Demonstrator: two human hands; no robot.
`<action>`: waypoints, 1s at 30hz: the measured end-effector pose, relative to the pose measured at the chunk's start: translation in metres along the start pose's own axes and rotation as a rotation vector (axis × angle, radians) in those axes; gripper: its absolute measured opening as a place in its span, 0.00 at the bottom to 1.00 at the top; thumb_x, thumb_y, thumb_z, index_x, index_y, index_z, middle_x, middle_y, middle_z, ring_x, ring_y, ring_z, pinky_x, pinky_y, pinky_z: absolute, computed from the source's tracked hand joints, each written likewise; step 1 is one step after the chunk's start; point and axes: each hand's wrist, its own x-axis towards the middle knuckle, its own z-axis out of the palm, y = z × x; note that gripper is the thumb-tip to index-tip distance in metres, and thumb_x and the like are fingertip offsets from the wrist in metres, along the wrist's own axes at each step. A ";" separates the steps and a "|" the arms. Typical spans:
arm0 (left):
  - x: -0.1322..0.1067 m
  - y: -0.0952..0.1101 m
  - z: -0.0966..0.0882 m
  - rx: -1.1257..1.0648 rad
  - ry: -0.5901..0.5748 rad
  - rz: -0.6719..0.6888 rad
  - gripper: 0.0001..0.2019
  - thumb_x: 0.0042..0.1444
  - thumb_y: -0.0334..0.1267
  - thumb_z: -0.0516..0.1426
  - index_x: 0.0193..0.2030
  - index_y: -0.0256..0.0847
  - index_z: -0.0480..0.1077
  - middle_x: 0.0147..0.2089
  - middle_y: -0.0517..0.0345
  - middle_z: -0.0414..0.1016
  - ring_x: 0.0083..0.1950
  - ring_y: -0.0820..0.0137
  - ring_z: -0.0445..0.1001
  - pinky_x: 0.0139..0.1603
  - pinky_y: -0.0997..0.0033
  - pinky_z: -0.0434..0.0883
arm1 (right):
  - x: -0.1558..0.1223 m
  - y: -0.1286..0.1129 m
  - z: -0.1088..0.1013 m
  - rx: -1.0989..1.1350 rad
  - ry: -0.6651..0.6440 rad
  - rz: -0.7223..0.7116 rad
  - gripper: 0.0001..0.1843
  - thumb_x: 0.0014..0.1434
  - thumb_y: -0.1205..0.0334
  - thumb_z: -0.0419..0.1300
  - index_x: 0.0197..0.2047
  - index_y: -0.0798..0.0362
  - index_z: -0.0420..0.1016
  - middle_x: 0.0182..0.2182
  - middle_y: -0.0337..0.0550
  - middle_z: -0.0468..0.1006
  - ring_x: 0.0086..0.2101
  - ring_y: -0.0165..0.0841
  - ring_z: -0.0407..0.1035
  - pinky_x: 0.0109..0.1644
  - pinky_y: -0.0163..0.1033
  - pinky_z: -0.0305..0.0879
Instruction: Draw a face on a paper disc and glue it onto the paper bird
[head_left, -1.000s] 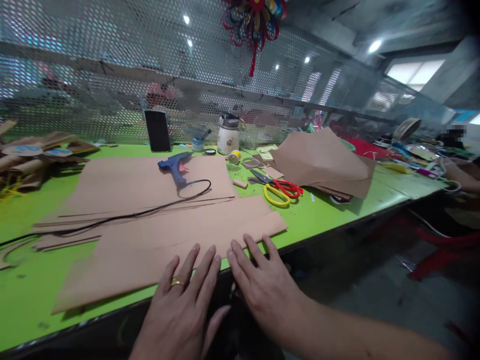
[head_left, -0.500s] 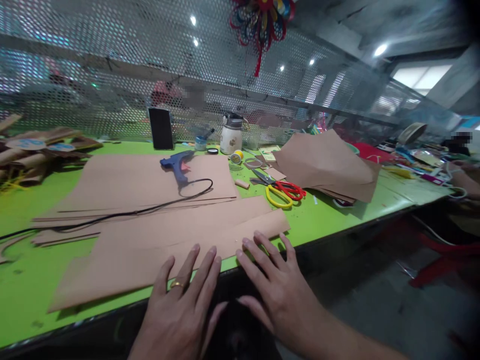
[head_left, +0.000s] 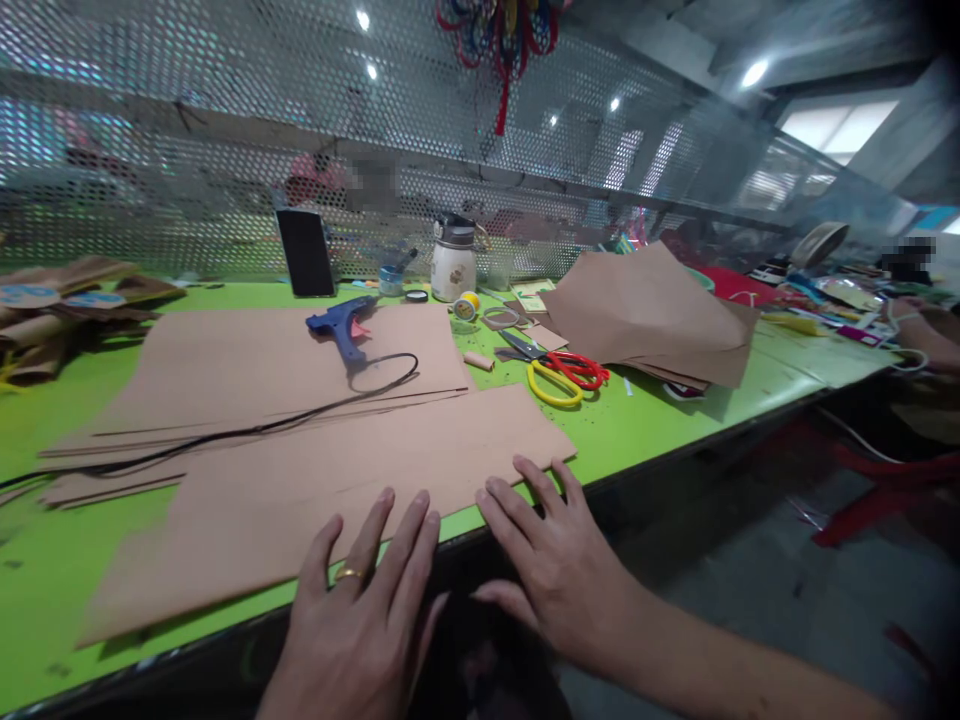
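Observation:
My left hand (head_left: 360, 610), with a gold ring on one finger, lies flat with spread fingers on the near edge of a long brown paper sheet (head_left: 315, 490). Beside it my right hand (head_left: 547, 550) also rests flat, its fingertips on the same sheet near its right corner. Both hands are open and hold nothing. The sheet lies along the front edge of the green table (head_left: 645, 420).
More brown sheets (head_left: 247, 365) lie behind, with a blue glue gun (head_left: 341, 325) and its black cable on them. Yellow and red scissors (head_left: 559, 375), a white jar (head_left: 452, 265), a black phone (head_left: 304, 252) and a folded paper pile (head_left: 645, 315) stand further back. Another person's hand (head_left: 926, 335) is at far right.
The nearest sheet has shifted so its edge lines up over the one beneath. Both hands slid slightly right along the front edge and stay flat.

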 end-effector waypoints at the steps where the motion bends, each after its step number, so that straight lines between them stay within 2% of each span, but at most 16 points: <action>1: 0.000 0.000 0.000 0.000 -0.001 -0.001 0.26 0.61 0.41 0.53 0.65 0.37 0.58 0.67 0.48 0.58 0.65 0.45 0.60 0.61 0.37 0.54 | -0.001 0.003 -0.001 -0.009 -0.002 0.002 0.34 0.67 0.45 0.47 0.68 0.58 0.55 0.65 0.49 0.61 0.64 0.58 0.45 0.63 0.70 0.39; 8: -0.001 -0.003 0.001 -0.004 0.015 0.019 0.27 0.61 0.40 0.54 0.66 0.37 0.57 0.67 0.47 0.59 0.65 0.44 0.60 0.59 0.37 0.55 | -0.016 0.029 -0.003 -0.090 0.021 0.064 0.37 0.64 0.40 0.47 0.65 0.61 0.59 0.63 0.53 0.65 0.63 0.55 0.50 0.63 0.65 0.43; 15: 0.003 0.000 -0.002 -0.021 0.004 -0.011 0.28 0.61 0.41 0.55 0.66 0.37 0.57 0.66 0.46 0.60 0.64 0.44 0.61 0.59 0.38 0.57 | -0.034 0.056 0.003 -0.170 0.085 0.158 0.34 0.65 0.44 0.49 0.63 0.64 0.61 0.59 0.60 0.68 0.59 0.51 0.58 0.61 0.63 0.48; 19: 0.007 0.004 -0.008 -0.055 0.020 -0.039 0.24 0.62 0.41 0.53 0.64 0.37 0.61 0.65 0.47 0.62 0.63 0.44 0.63 0.58 0.38 0.58 | -0.037 0.062 0.007 -0.186 0.108 0.198 0.34 0.64 0.44 0.51 0.62 0.65 0.62 0.57 0.61 0.70 0.58 0.52 0.58 0.59 0.62 0.52; 25: 0.009 0.009 -0.011 -0.103 0.034 -0.104 0.20 0.63 0.39 0.50 0.60 0.34 0.67 0.64 0.46 0.64 0.63 0.44 0.64 0.59 0.38 0.57 | -0.030 0.055 -0.002 -0.177 0.125 0.238 0.30 0.63 0.47 0.54 0.57 0.65 0.68 0.53 0.61 0.71 0.56 0.52 0.60 0.59 0.59 0.56; 28: 0.006 0.009 -0.011 -0.079 0.000 -0.101 0.21 0.63 0.38 0.50 0.61 0.33 0.66 0.65 0.47 0.62 0.64 0.45 0.62 0.60 0.39 0.56 | -0.018 0.035 -0.014 -0.151 0.177 0.244 0.25 0.64 0.52 0.54 0.55 0.64 0.70 0.56 0.62 0.69 0.59 0.52 0.57 0.61 0.59 0.54; 30: 0.005 0.009 -0.012 -0.060 -0.031 -0.099 0.22 0.62 0.38 0.50 0.62 0.34 0.65 0.66 0.48 0.61 0.65 0.46 0.61 0.61 0.38 0.55 | -0.007 0.014 -0.018 -0.076 0.194 0.156 0.24 0.65 0.54 0.53 0.59 0.61 0.67 0.61 0.58 0.64 0.62 0.49 0.52 0.64 0.58 0.50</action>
